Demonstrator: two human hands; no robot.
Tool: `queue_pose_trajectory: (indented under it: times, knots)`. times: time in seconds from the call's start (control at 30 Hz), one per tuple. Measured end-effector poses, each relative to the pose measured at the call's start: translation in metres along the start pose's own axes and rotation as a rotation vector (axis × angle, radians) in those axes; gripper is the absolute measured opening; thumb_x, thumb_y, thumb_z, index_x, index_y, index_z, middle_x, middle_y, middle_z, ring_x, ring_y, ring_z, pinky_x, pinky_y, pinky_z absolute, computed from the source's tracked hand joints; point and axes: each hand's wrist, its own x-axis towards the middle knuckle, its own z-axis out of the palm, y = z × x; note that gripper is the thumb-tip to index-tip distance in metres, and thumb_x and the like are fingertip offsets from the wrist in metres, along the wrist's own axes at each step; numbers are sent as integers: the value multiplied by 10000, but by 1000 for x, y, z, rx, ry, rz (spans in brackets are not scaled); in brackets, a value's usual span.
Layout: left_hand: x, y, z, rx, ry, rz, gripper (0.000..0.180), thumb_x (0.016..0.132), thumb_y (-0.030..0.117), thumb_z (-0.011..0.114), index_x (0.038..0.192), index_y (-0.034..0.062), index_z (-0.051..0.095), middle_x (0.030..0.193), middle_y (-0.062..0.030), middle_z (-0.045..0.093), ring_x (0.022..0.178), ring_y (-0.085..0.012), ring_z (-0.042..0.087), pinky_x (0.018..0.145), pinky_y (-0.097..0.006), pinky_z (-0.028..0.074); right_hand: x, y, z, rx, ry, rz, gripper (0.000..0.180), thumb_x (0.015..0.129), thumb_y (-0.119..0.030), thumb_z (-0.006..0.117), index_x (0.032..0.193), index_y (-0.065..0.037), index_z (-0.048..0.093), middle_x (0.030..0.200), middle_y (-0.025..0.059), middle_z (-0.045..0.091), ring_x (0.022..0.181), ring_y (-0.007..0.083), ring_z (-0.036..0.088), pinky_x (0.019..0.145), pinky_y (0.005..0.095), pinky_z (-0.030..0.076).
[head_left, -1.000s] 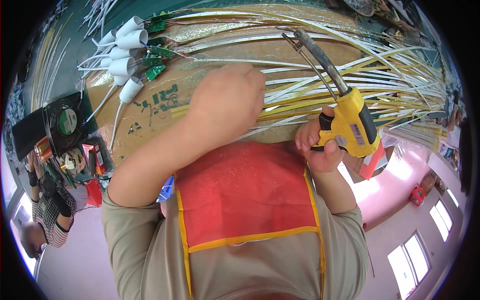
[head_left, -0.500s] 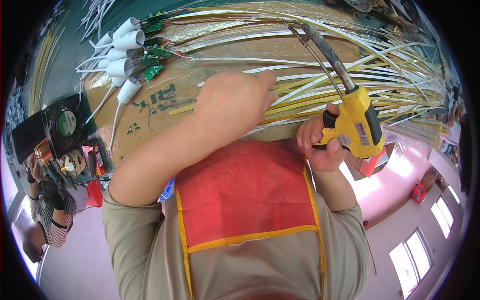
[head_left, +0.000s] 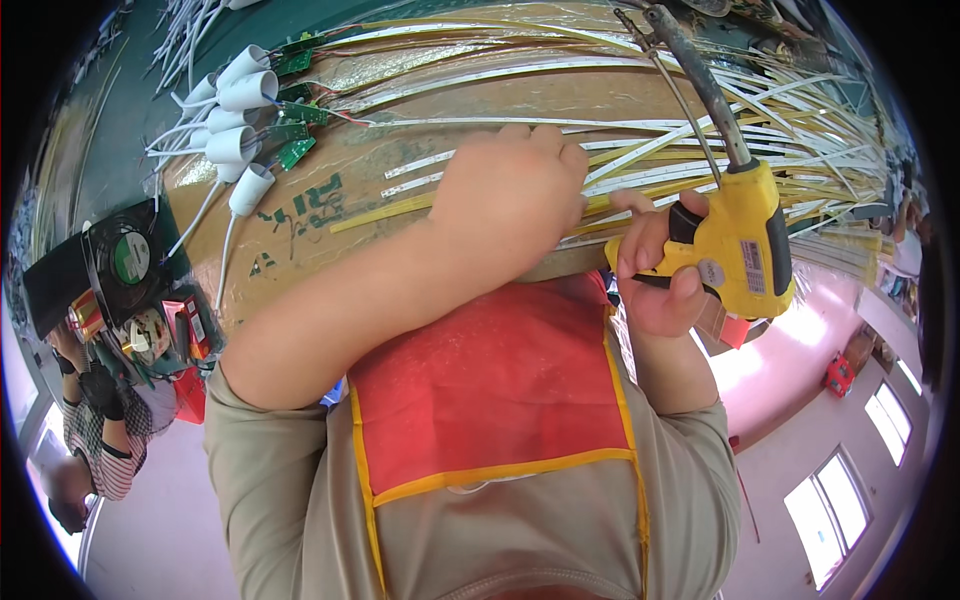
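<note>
Gripping the yellow-and-black soldering gun, right hand sat right of centre | left hand was kinda curled over the white and yellow strips mid-frame, couldn't tell if it pinched any | white bulb bases lay upper left beside green boards

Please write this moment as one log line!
left hand: over white and yellow strips, grip hidden | right hand: holding yellow-black soldering gun | upper left: white cylinders, green circuit boards

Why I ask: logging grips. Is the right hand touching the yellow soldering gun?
Touching: the head view shows the right hand curled around the yellow soldering gun.
</note>
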Motion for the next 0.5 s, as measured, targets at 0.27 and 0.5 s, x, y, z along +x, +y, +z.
queue_pose_trajectory:
  times: [0.27, 0.5]
  knots:
    - [12, -3, -2, -74, -62, -89, 145, 804, 166, 610, 789, 22, 622, 770, -161, 609, 730, -358, 633, 664, -453, 518, 4, 9, -6, -32, 8, -5, 591, 935, -421, 588, 1366, -54, 417, 713, -8, 505, 557, 121, 520, 1059, 584, 353]
    - [24, -7, -11, -170, -213, -236, 199, 835, 196, 579, 842, 9, 646, 824, -202, 656, 782, -405, 640, 725, -484, 505, 2, 10, -7, -33, 15, 20, 583, 934, -395, 597, 1368, -49, 418, 715, -6, 510, 555, 123, 520, 1070, 588, 352]
